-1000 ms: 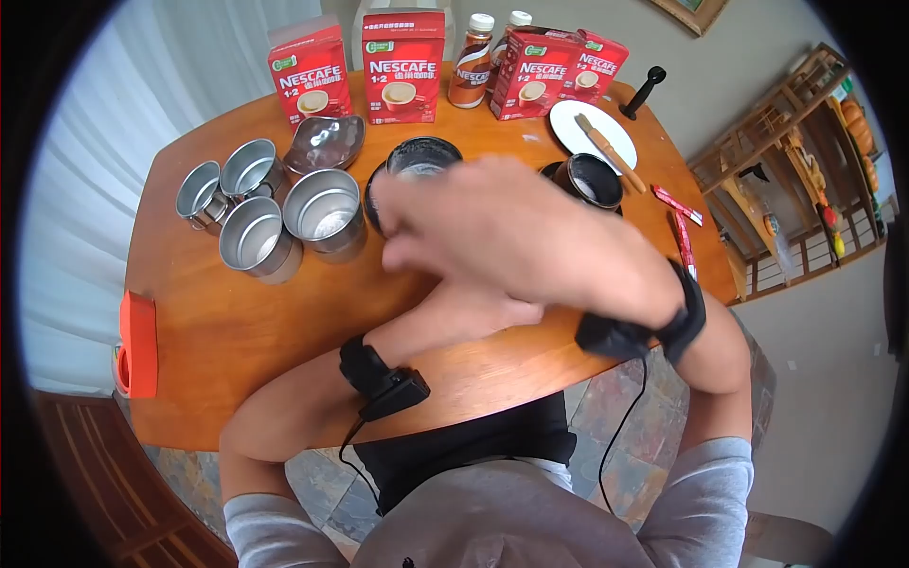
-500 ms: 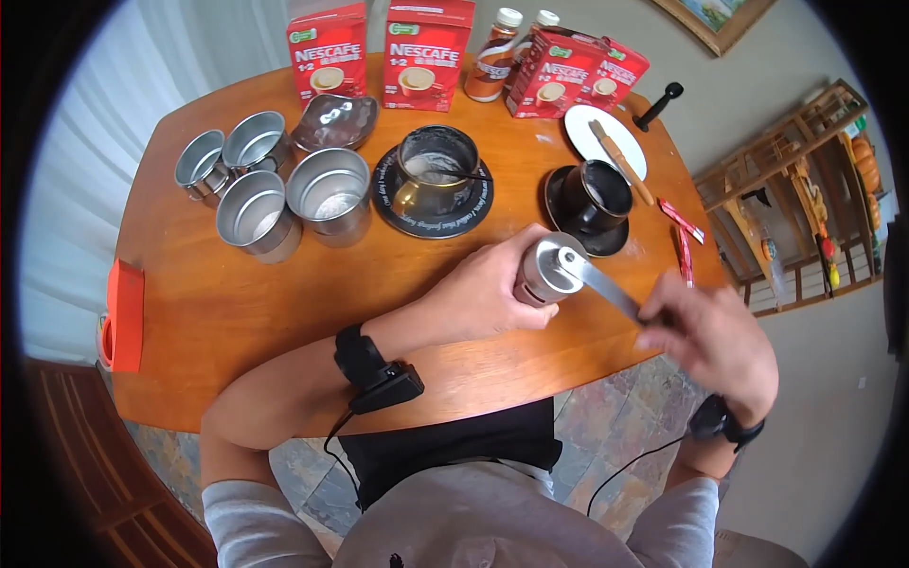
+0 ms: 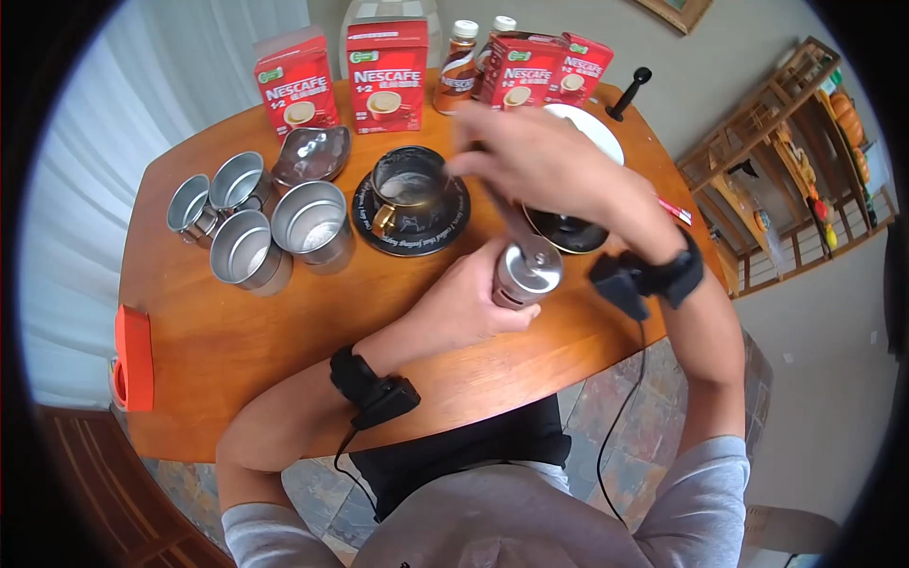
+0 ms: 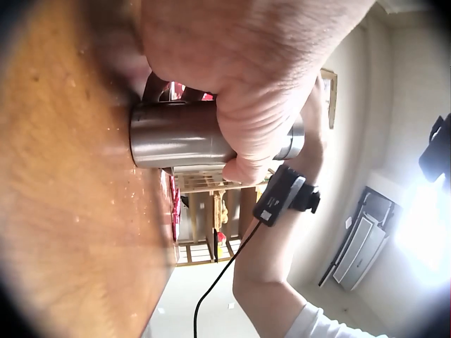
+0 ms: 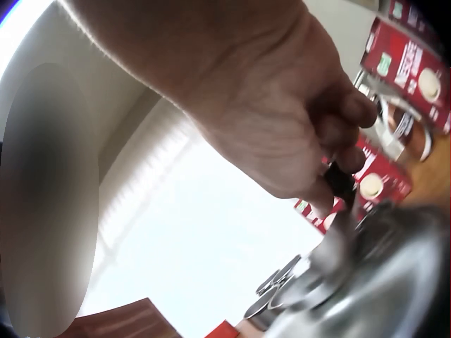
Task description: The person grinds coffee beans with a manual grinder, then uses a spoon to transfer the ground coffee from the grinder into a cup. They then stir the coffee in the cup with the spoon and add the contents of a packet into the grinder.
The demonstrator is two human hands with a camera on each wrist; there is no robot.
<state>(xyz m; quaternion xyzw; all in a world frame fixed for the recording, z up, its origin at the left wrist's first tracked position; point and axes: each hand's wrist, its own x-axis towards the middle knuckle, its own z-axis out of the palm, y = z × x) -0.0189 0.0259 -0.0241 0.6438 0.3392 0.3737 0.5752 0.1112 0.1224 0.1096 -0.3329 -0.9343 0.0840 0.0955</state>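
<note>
My left hand (image 3: pixel 473 298) grips the silver body of a manual coffee grinder (image 3: pixel 526 275), which stands upright near the table's front. In the left wrist view the grinder's lower end (image 4: pixel 176 134) comes right down to the wood. With fingers curled round the dark knob (image 5: pixel 342 184) of the crank handle (image 3: pixel 511 213), my right hand (image 3: pixel 540 161) is on the far side of the grinder. A black cup (image 3: pixel 407 180) with a gold handle sits on a lettered black saucer (image 3: pixel 417 239) behind the left hand. Behind the grinder, another black saucer (image 3: pixel 573 239) is partly covered by my right arm.
Several metal cups (image 3: pixel 312 222) and a dark glossy dish (image 3: pixel 312 156) stand at the left. Red Nescafe boxes (image 3: pixel 388 80) and bottles (image 3: pixel 459 71) line the back. A white plate (image 3: pixel 597 133) lies at the back right, near a black-handled tool (image 3: pixel 630 95). An orange object (image 3: pixel 137 360) sits front left.
My right hand has swung the crank handle from far across the grinder to its right, then round to the far side again. My left hand keeps its grip on the grinder.
</note>
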